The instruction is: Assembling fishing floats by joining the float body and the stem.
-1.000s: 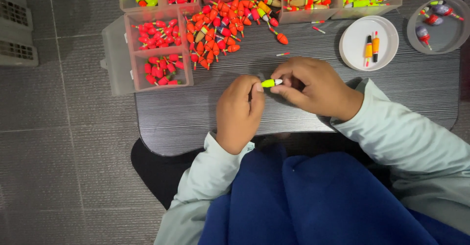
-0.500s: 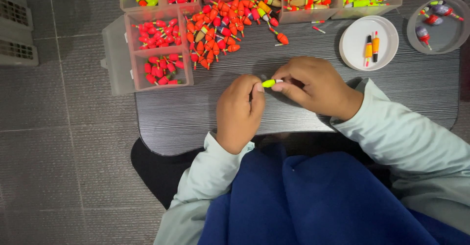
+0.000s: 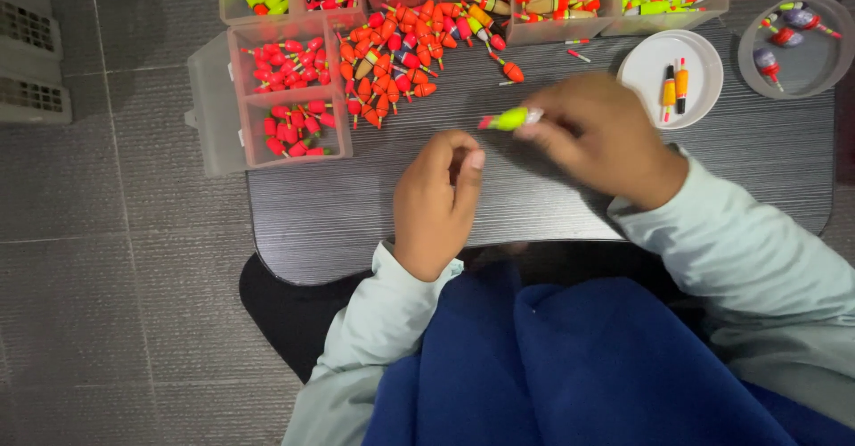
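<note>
1. The right hand [image 3: 606, 139] has its grip pinched on one end of a small yellow-green fishing float [image 3: 509, 120], whose red tip points away from the fingers. Held by the end like this, most of the float's body stays in plain sight.
2. The float is lifted just above the dark surface [image 3: 552, 205], touching nothing else, a little below and right of the loose heap of orange-red floats [image 3: 401, 63].
3. The left hand [image 3: 436, 201] sits just below and left of the float, apart from it. Its fingers are curled inward, thumb close to forefinger, and it holds nothing that can be seen.
4. Left of the heap, a clear compartment box [image 3: 209, 98] hangs partly over the surface edge, with small red floats sorted into its cells.
5. Above the heap, further clear trays [image 3: 614, 25] hold yellow, mixed and wood-coloured floats, grouped by kind.
6. Right of the float, a white round dish [image 3: 655, 81] carries a black float and an orange one side by side. Beyond it, a grey round dish [image 3: 802, 67] holds a few purple-bodied floats.
7. A stray orange float [image 3: 509, 73] and two small pins lie between the heap and the white dish, near the held float but not in its way. The right hand covers part of the surface below the white dish.
</note>
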